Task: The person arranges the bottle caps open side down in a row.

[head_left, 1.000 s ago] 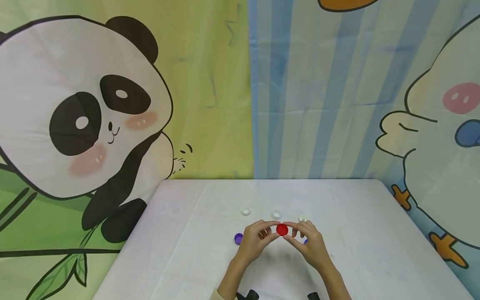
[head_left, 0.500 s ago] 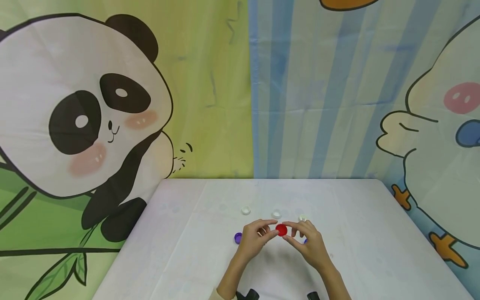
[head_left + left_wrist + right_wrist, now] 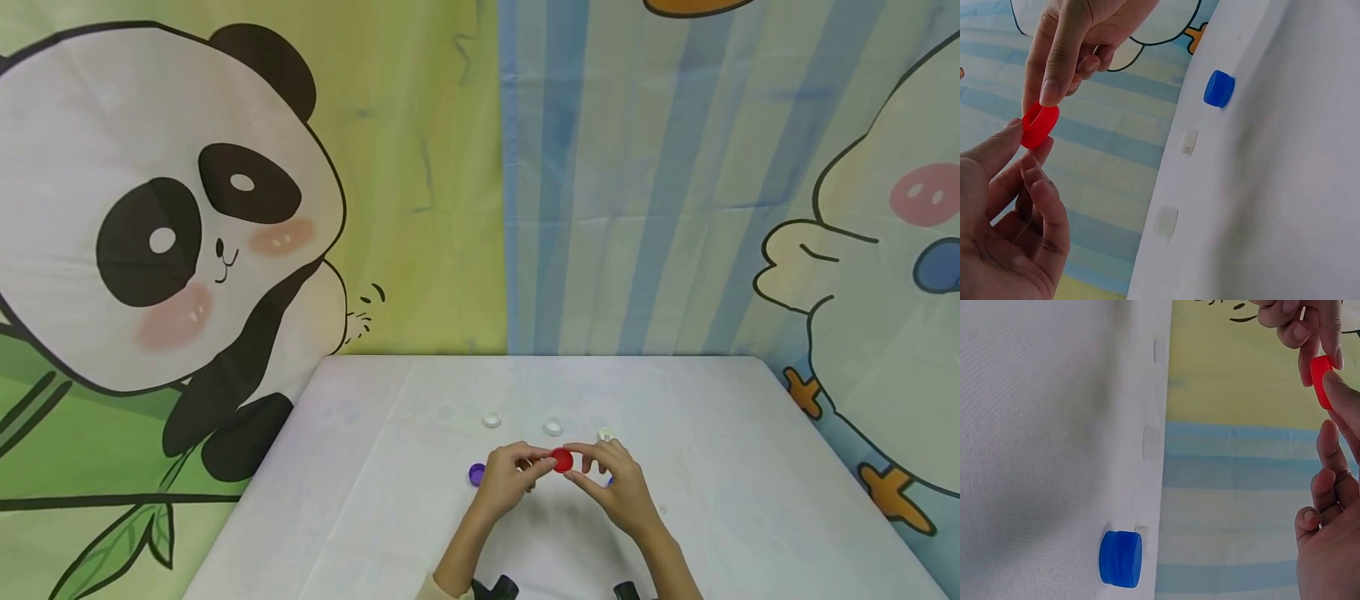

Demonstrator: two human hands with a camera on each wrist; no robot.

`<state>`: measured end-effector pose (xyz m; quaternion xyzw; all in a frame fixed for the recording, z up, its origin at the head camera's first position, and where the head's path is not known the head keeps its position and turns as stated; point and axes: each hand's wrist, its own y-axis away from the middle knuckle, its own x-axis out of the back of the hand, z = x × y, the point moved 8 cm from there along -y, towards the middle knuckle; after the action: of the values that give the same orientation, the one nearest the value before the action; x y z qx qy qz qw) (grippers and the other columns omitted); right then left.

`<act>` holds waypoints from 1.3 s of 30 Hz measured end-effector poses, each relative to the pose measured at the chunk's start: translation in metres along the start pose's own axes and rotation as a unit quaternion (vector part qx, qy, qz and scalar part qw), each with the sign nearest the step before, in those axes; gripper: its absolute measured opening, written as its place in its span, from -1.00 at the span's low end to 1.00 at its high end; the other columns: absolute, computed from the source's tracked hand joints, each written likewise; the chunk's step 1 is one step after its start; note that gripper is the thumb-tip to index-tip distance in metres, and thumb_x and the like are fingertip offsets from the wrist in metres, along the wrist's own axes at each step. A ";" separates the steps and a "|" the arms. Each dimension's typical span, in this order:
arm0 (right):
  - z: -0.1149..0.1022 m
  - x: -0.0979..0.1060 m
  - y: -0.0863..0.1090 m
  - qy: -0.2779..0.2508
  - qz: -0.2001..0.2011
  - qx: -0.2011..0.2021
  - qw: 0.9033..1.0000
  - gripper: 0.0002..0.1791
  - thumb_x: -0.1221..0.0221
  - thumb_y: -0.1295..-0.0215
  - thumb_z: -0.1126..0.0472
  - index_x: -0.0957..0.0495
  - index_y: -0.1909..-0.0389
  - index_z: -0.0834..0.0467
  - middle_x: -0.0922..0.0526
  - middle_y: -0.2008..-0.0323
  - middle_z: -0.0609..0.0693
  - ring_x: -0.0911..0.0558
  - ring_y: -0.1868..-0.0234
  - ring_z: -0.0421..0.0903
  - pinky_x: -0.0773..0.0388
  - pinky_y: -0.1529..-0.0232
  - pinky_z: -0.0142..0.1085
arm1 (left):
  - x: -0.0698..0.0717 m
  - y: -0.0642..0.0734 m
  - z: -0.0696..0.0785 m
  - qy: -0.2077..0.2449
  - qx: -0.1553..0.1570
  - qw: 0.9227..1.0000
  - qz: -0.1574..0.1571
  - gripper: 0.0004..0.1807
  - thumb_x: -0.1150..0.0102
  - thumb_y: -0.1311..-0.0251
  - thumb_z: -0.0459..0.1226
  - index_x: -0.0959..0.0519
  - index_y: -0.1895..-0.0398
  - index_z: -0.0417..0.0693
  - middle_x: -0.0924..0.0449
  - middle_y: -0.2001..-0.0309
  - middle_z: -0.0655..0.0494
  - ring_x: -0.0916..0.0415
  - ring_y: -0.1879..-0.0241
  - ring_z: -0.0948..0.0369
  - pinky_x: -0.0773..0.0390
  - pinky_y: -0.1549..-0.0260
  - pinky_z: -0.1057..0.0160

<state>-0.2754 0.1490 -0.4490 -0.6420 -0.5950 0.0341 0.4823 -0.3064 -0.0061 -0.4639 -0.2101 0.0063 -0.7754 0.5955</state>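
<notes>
A red bottle cap (image 3: pixel 562 460) is held up above the table between both hands, its open side towards the head camera. My left hand (image 3: pixel 508 483) pinches its left edge with thumb and index finger. On the other side, my right hand (image 3: pixel 621 492) has thumb and index finger at the rim. The left wrist view shows the red cap (image 3: pixel 1041 127) touched by both hands' fingers. A blue cap (image 3: pixel 1120 559) stands on the table, mostly hidden behind the right hand in the head view. Left of the left hand lies a purple cap (image 3: pixel 477 475).
Beyond the hands, a row of white caps lies on the white table (image 3: pixel 390 500): one at left (image 3: pixel 491 420), a middle cap (image 3: pixel 553 427) and a right cap (image 3: pixel 604 435), partly behind the right fingers. Cartoon curtains (image 3: pixel 420 208) hang behind the table.
The left index finger has come down from above the cap onto its edge, closing with the thumb. The red cap has shifted very slightly left; the right hand stays nearly still.
</notes>
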 end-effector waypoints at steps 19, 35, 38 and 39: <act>0.005 -0.004 0.003 -0.009 -0.008 -0.018 1.000 -0.52 -0.36 0.09 0.11 -0.53 0.05 -0.04 -0.45 0.51 -0.26 -0.31 0.42 -0.25 -0.30 0.47 -0.36 | 0.003 -0.002 -0.008 -0.007 -0.025 0.999 0.034 -0.72 -0.26 0.02 -0.07 -0.68 0.34 -0.07 -0.57 0.53 0.19 -0.41 0.59 0.40 -0.49 0.62 0.40; -0.002 0.002 -0.001 -0.131 -0.038 -0.172 0.976 -0.88 -0.14 -0.18 0.24 -0.62 0.28 0.06 -0.48 0.53 -0.16 -0.38 0.46 -0.23 -0.29 0.49 -0.39 | 0.008 0.007 0.025 -0.068 -0.231 0.968 0.077 -0.80 -0.26 0.00 -0.23 -0.66 0.26 0.01 -0.58 0.50 0.26 -0.44 0.51 0.43 -0.47 0.55 0.51; 0.003 0.000 0.000 -0.146 -0.044 -0.170 0.974 -0.88 -0.12 -0.21 0.23 -0.62 0.29 0.04 -0.48 0.53 -0.16 -0.39 0.45 -0.22 -0.29 0.45 -0.37 | 0.008 0.008 0.029 -0.064 -0.250 0.964 0.070 -0.80 -0.26 0.01 -0.24 -0.66 0.26 -0.02 -0.61 0.47 0.24 -0.48 0.48 0.43 -0.47 0.55 0.52; 0.002 -0.001 -0.001 -0.150 -0.046 -0.169 0.973 -0.88 -0.11 -0.21 0.23 -0.62 0.29 0.04 -0.48 0.53 -0.15 -0.39 0.45 -0.23 -0.29 0.44 -0.36 | 0.008 0.009 0.031 -0.068 -0.262 0.960 0.068 -0.80 -0.27 0.02 -0.25 -0.66 0.26 -0.05 -0.62 0.46 0.22 -0.48 0.48 0.42 -0.46 0.55 0.53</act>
<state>-0.2774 0.1497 -0.4500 -0.6737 -0.6868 0.0065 0.2729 -0.2891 -0.0082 -0.4353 -0.4102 0.1826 -0.6882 0.5699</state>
